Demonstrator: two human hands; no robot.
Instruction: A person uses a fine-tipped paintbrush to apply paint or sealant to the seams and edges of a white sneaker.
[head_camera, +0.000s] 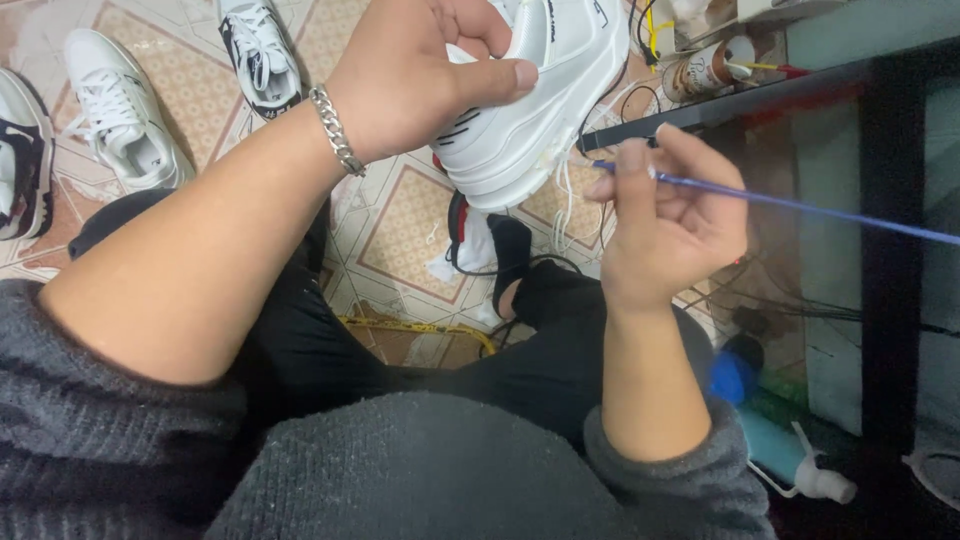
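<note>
My left hand (420, 75) grips a white sneaker (540, 90) by its upper, holding it tilted in the air above my lap. A silver chain bracelet (335, 130) sits on that wrist. Between the fingers of my right hand (665, 225) is a thin blue brush (800, 205), whose tip touches the edge of the sneaker's thick white sole. The brush handle runs off to the right. White laces dangle from the shoe between my hands.
More white sneakers (115, 110) lie on the patterned tiled floor at upper left. A dark table edge (890, 250) stands at right, with a small can (705, 68) and wires above. A blue pump bottle (780, 450) lies beside my knee.
</note>
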